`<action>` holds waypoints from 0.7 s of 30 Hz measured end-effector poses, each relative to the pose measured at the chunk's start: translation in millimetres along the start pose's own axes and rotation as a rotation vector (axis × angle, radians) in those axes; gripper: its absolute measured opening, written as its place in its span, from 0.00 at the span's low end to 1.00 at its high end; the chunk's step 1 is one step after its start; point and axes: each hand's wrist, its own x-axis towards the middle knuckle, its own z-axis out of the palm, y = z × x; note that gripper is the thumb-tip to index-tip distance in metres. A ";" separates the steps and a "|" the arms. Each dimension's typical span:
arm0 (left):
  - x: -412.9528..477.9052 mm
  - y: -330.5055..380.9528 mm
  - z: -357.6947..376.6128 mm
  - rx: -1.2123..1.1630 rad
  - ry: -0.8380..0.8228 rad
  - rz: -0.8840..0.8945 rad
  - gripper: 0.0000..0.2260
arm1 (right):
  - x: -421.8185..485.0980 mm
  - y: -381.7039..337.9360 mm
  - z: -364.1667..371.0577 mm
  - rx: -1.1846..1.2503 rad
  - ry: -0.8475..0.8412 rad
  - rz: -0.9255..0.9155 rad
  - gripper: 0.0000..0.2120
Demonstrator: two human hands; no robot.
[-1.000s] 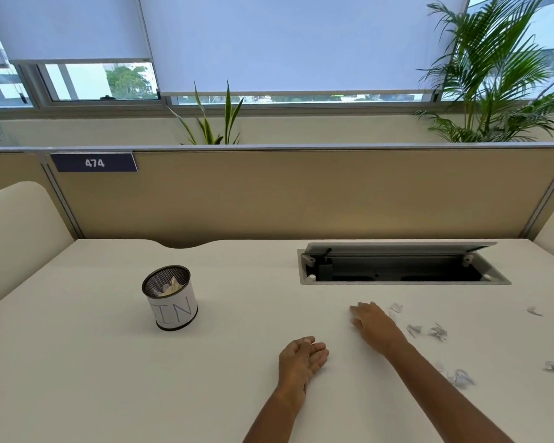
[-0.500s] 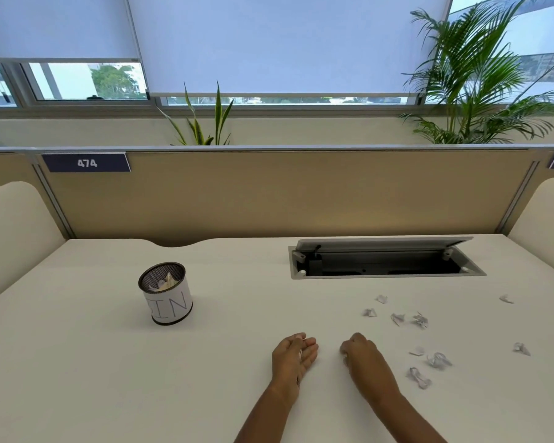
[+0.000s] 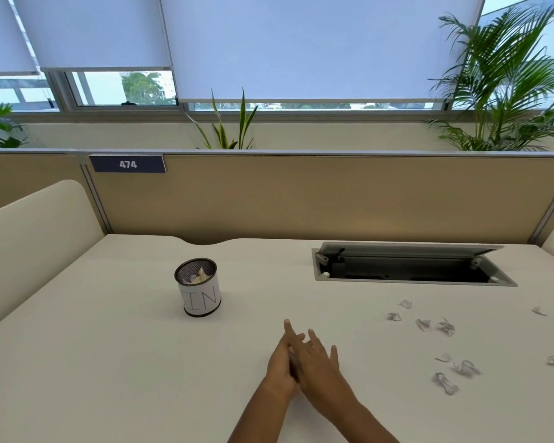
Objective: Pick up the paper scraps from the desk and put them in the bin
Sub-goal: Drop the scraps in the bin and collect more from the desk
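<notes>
Tan partition [image 3: 301,199], lowered blinds [image 3: 301,43], windowsill plants [image 3: 506,91]

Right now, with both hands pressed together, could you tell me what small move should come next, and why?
Probably carry the pair left and forward to the black mesh bin with its white paper label and release above it: a grey crumpled paper scrap seems sandwiched between the left hand and right hand, fingers straight.

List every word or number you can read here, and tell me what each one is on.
"474": white digits on the dark plate fixed to the partition.
"BIN": thin hand-drawn letters on the white paper round the bin; the B is faint.
Scraps: any print is too small to read.
</notes>
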 end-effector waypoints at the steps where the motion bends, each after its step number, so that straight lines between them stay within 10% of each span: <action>1: 0.5 6.3 -3.6 0.036 0.034 0.033 0.21 | 2.5 5.4 5.7 0.109 0.075 -0.027 0.27; 8: -1.2 70.1 -1.0 0.247 0.308 0.389 0.15 | 17.1 10.6 11.8 0.152 0.123 -0.017 0.22; 15: -12.4 155.6 4.5 0.836 0.587 1.111 0.13 | 16.0 36.0 37.7 -0.056 0.105 0.088 0.25; 21: -5.6 199.2 -1.9 1.268 0.746 1.280 0.09 | 8.6 25.9 25.0 -0.285 0.234 0.052 0.13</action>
